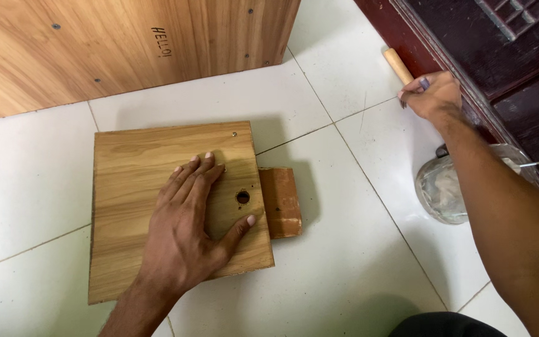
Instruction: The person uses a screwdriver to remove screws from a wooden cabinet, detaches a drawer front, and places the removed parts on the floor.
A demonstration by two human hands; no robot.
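While one left hand (188, 224) presses one board (138, 187), one right hand (433, 95) grips one wooden handle (398, 65)

Bright, even daylight — sharp view

Soft shadows fall right of the wooden board (176, 206) and under the left hand (191, 228) — the white floor tiles (357, 262) show mild sheen, and the right hand (433, 95) is slightly blurred.

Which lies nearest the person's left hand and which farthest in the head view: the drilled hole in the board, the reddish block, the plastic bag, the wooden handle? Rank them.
From the left hand:
1. Drilled hole, between thumb and fingers, in the board.
2. Reddish block, just right of the board's edge.
3. Plastic bag, far right, by the dark door.
4. Wooden handle, upper right, held by the right hand.
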